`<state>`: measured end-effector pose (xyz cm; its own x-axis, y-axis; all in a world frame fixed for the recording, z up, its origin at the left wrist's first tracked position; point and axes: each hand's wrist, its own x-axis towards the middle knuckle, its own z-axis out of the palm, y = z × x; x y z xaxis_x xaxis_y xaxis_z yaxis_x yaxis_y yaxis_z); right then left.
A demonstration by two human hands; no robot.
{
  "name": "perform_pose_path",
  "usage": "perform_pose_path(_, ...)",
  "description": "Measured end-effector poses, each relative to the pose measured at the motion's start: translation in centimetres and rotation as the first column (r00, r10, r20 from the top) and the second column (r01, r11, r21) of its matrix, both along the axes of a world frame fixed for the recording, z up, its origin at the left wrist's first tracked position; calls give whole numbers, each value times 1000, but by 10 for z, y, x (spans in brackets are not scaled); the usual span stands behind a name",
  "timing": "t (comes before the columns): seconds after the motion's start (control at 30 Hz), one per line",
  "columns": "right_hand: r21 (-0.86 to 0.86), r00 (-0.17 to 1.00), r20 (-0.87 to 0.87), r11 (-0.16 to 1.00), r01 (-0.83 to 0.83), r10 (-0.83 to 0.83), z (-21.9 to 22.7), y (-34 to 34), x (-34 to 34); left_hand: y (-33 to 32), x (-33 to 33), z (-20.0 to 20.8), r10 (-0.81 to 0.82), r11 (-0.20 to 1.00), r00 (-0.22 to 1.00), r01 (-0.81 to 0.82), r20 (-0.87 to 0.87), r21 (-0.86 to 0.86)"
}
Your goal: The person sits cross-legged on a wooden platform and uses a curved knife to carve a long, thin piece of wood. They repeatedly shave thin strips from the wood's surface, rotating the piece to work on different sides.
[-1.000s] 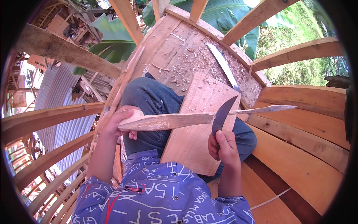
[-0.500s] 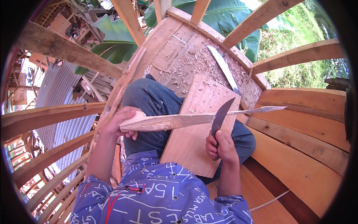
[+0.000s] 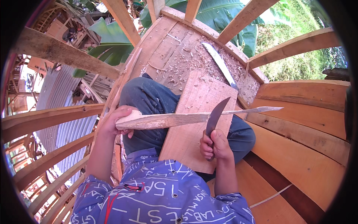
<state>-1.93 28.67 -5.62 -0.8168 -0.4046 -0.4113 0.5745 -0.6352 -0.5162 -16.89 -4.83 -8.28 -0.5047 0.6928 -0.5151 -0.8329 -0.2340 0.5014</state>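
Note:
My left hand [image 3: 118, 120] is closed round the thick end of a long, pale carved piece of wood [image 3: 160, 121]. The piece lies crosswise above my lap and narrows to a thin point on the right. In my right hand [image 3: 216, 145] is the handle of a knife [image 3: 217, 115] with a dark, curved blade pointing up. The blade crosses the wood just right of its middle; whether the edge bites in, I cannot tell. Beneath them a flat wooden board [image 3: 186, 140] rests slanted over my legs.
Beyond the board a long, shiny blade [image 3: 220, 63] lies on the plank floor [image 3: 156, 48] among wood shavings. Wooden rails [image 3: 52, 112] stand along the left, with corrugated metal sheets [image 3: 56, 97] beyond. Wide planks [image 3: 291, 149] slope along the right. Large green leaves [image 3: 212, 18] hang past the far edge.
The knife and my right hand have shifted slightly left along the wood. The whole view has also moved a little; my left hand keeps its hold.

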Motion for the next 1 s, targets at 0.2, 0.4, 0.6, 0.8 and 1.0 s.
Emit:
perform_pose_path(0.2,89,998,-17,994,69,-68,-3,-8,-1,1,-3,0,-38,999,999,38,-38,4)
perform_pose_path(0.4,72,955,-115,956,284,-275,19,-2,-6,-3,5,-13,143,985,986,-151,90,86)
perform_pose_path(0.6,421,969,-161,875,239,-187,29,6,7,0,5,-11,98,992,995,-96,-28,83)
perform_pose_path(0.8,782,965,-261,591,198,21,53,-8,7,9,3,1,-42,999,986,37,-160,-30)
perform_pose_path(1.0,777,908,-417,497,386,-53,61,0,-6,1,2,-5,-25,999,989,31,-148,38)
